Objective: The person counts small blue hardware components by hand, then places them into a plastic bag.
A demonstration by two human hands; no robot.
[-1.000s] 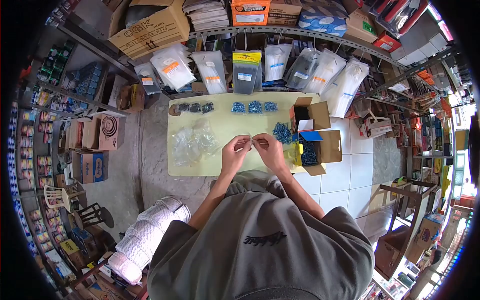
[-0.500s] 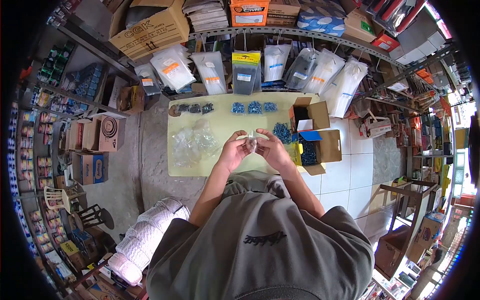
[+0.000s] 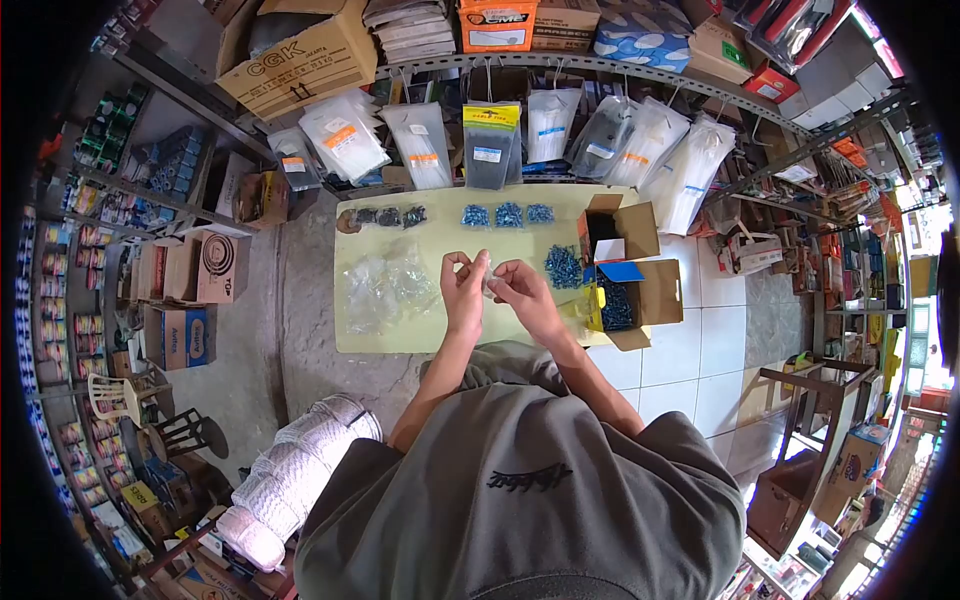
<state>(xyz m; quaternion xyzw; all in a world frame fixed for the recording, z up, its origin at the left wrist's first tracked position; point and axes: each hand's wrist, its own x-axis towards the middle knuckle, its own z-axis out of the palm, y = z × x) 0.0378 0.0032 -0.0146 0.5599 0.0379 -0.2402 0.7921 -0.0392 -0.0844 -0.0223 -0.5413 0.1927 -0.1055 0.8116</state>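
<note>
My left hand (image 3: 465,292) and my right hand (image 3: 524,294) meet above the pale yellow table (image 3: 460,240), fingers pinched around a small clear plastic bag (image 3: 490,274). Fingers hide most of the bag, and its contents cannot be made out. To the left lies a spread of clear plastic bags (image 3: 388,285). A heap of loose blue screws (image 3: 563,267) is right of my right hand. Beside it, an open carton (image 3: 660,284) holds more blue screws. Three packets of blue screws (image 3: 508,215) line the far side, with three dark packets (image 3: 389,216) farther left.
Another open carton (image 3: 637,230) with dark contents stands at the table's right end. Packs of cable ties (image 3: 490,150) hang from the shelf beyond. A large white rope roll (image 3: 300,470) is on the floor at left, and a wooden stand (image 3: 815,430) is at right.
Both hands have shifted slightly left. My left hand has turned more upright, its fingers now covering the bag, which showed between both hands' fingertips before.
</note>
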